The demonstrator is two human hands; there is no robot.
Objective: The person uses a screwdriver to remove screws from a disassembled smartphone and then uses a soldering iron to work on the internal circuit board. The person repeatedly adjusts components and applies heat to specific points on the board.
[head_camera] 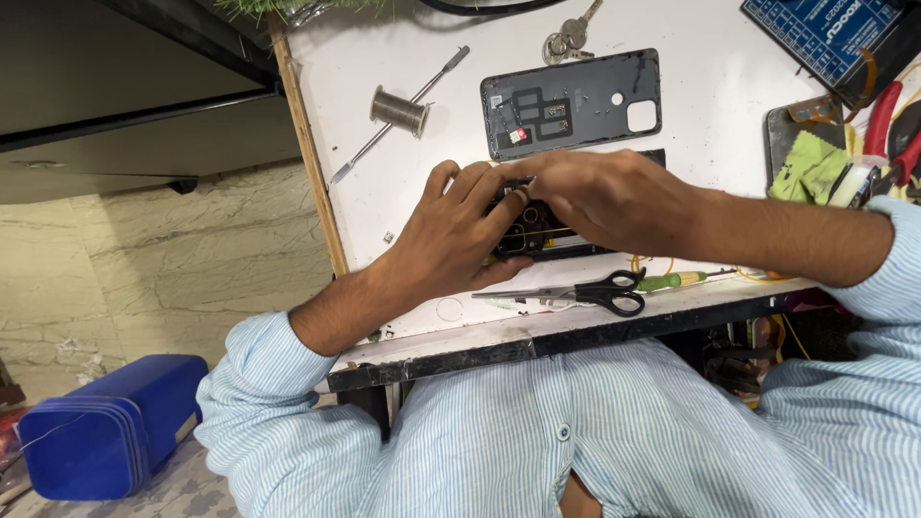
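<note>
On the white counter, dead centre: an opened phone, dark, guts facing up, mostly buried under both hands. Left hand wrapped round the near-left end, fingers curled over the top edge, clamped on the phone body. Right hand draped across from the other side, fingertips pinched together right over the upper-left corner of the phone; can't tell whether anything tiny sits between them. Both hands touching each other there.

Just behind the hands: the removed back cover, grey, lying inside-up, camera cutout at its right end. Left of that, a spool of solder wire resting against a thin metal spudger laid diagonally. Bunch of keys at the far edge.

Closer to the body, near the counter's front edge: black-handled scissors, blades pointing left, and a green-handled screwdriver just beside them. Off to the right: yellow-green cloth, red-handled pliers, a blue mat in the corner. Down on the floor, left: blue plastic case. Striped light-blue shirt sleeves rolled to the forearm.
</note>
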